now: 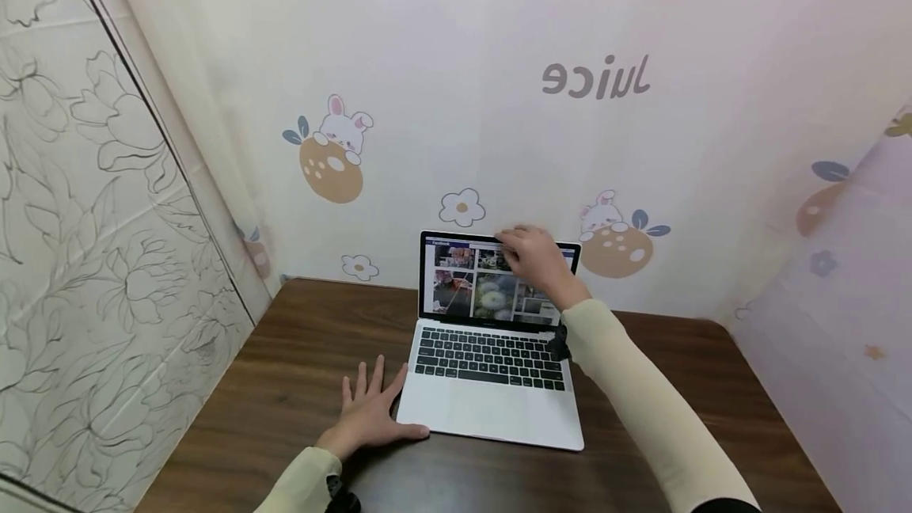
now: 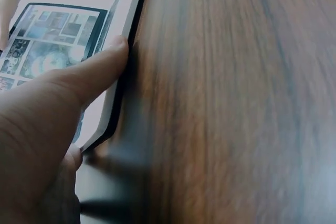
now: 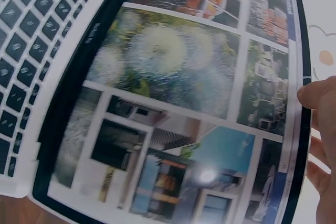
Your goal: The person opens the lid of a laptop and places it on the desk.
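Observation:
A silver laptop (image 1: 492, 416) lies on a dark wooden table with its lid raised, and the lit screen (image 1: 473, 287) displays a page of photos. My right hand (image 1: 536, 260) holds the top edge of the lid; the right wrist view has the thumb (image 3: 310, 94) on the front of the black bezel and the other fingers behind it. At the front left corner of the laptop, my left hand (image 1: 372, 416) rests with its fingers spread. Its thumb (image 2: 105, 64) touches the laptop's front edge, while the other fingers lie on the table along the left side.
The wooden table (image 1: 285, 386) reaches out on both sides of the laptop. Close behind the lid hangs a pale curtain (image 1: 427, 141) with rabbit and flower prints. More patterned cloth (image 1: 85, 260) covers the left side.

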Demonstrator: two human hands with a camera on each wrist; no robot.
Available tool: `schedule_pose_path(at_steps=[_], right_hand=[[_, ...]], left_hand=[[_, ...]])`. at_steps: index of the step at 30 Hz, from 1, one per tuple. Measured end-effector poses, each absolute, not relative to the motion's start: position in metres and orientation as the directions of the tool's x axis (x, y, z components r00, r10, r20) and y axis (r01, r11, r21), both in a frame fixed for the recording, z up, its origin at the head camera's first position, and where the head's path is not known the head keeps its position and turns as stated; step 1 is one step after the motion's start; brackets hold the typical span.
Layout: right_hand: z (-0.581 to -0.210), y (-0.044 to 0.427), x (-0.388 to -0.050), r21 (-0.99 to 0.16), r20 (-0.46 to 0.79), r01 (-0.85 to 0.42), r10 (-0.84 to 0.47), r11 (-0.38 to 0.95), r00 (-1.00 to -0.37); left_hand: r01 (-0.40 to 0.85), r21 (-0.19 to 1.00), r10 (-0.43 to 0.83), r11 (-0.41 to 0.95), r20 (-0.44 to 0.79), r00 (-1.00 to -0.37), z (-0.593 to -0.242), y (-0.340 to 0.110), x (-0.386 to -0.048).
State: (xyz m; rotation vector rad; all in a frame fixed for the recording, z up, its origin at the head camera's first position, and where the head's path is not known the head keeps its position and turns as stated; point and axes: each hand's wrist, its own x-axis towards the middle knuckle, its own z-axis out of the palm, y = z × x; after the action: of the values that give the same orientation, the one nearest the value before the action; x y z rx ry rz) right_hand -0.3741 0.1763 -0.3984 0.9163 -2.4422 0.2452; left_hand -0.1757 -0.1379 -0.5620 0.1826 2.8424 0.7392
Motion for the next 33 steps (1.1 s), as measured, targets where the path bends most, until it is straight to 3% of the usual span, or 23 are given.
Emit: schedule_pose_path(at_steps=[3, 6, 13, 17, 23, 28, 33], right_hand=[[-0.406, 0.18, -0.366, 0.086, 0.55, -0.641, -0.572, 0.763, -0.608], [-0.412, 0.184, -0.356, 0.09, 0.559, -0.614, -0.55, 0.784, -0.62], [-0.422, 0.188, -0.321, -0.156, 0.619, -0.599, -0.395, 0.785, -0.679], [-0.434, 0.193, -0.302, -0.216, 0.624, -0.588, -0.353, 0.779, -0.697], [-0.458, 0.21, -0.276, -0.347, 0.559, -0.496, -0.249, 0.796, -0.791], [-0.481, 0.229, -0.254, -0.365, 0.491, -0.424, -0.216, 0.829, -0.844], [-0.502, 0.253, -0.238, -0.32, 0.451, -0.38, -0.213, 0.868, -0.867]], left_hand=[[0.077, 0.477, 0.176, 0.875, -0.167, -0.97, -0.558, -0.142, -0.179], [0.095, 0.472, 0.197, 0.876, -0.172, -0.965, -0.555, -0.144, -0.183], [0.213, 0.437, 0.28, 0.874, -0.095, -0.955, -0.547, -0.16, -0.188], [0.239, 0.426, 0.299, 0.872, -0.078, -0.951, -0.542, -0.175, -0.188], [0.291, 0.438, 0.35, 0.85, -0.059, -0.935, -0.544, -0.186, -0.188], [0.354, 0.441, 0.404, 0.825, -0.021, -0.915, -0.546, -0.192, -0.187], [0.352, 0.389, 0.371, 0.851, 0.027, -0.928, -0.548, -0.199, -0.184]])
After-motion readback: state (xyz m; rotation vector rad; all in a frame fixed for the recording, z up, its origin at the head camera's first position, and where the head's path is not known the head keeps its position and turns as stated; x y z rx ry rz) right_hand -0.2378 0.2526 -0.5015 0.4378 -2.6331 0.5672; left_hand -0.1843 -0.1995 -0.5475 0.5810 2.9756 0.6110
